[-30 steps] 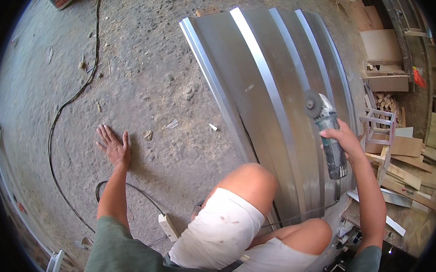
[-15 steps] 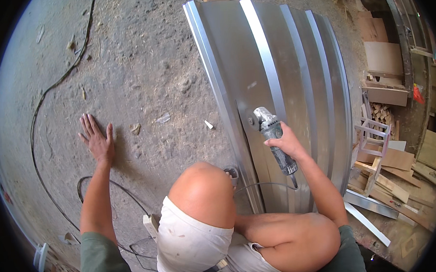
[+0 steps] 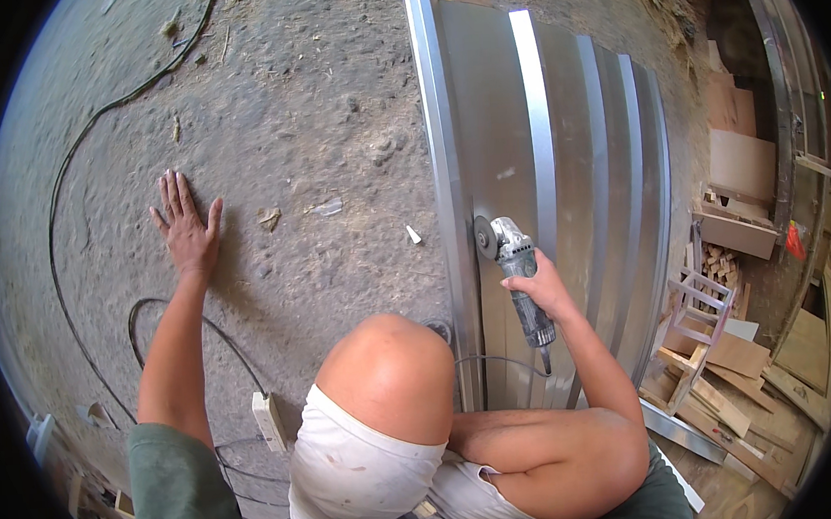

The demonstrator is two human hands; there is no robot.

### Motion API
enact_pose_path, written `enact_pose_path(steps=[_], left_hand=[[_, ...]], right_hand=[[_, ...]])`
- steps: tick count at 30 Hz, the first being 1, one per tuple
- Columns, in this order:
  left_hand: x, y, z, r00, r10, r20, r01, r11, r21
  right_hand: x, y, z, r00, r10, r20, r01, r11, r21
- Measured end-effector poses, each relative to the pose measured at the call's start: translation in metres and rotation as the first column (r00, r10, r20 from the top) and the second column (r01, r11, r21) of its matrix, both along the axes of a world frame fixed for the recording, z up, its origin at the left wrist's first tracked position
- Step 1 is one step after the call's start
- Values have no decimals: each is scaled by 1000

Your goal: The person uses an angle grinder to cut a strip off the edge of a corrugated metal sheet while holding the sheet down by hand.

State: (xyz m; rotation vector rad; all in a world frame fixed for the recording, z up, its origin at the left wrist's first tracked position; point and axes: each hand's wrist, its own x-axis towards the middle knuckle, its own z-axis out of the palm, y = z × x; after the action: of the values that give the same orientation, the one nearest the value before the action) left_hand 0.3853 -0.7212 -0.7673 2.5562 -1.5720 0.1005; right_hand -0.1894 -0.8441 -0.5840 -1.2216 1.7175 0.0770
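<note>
My right hand is wrapped round the dark body of an angle grinder, whose worn, pale head points away from me. Its round disc stands on edge at a dark lengthwise line in a ribbed silver metal sheet, near the sheet's left raised rib; whether it touches the metal I cannot tell. Out to the left, my left hand has its fingers spread, palm down over the rough grey ground, and holds nothing. The grinder's cord runs back toward my raised knee.
A long black cable curves over the ground at the left. Beside my thigh lies a white power strip. Wood offcuts and a small pale stool frame crowd the right side. A small white cone-shaped piece lies left of the sheet.
The view has shifted, so the sheet appears farther right. The grinder's disc now sits nearer the sheet's dark line. My left hand stays spread, and my right hand keeps its hold.
</note>
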Motion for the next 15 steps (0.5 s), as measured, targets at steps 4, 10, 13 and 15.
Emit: enact_pose_path(steps=[4,10,13,15], left_hand=[[-1,-1,-2,1000,3,10,-3,1000,-7],[-3,-1,2,1000,1,1,-1,1000,-14],[-2,-1,1,1000,1,3,-1,1000,-12],[-2,0,1,1000,3,3,-3,1000,-13]], right_hand=[[0,-1,-3,1000,20,-20,-21,999,-35],[0,-8,2,1000,-5,0,5,1000,6],[7,-9,7,1000,-14,10,13,998,59],[8,-9,4,1000,-13,12,13,998,54]])
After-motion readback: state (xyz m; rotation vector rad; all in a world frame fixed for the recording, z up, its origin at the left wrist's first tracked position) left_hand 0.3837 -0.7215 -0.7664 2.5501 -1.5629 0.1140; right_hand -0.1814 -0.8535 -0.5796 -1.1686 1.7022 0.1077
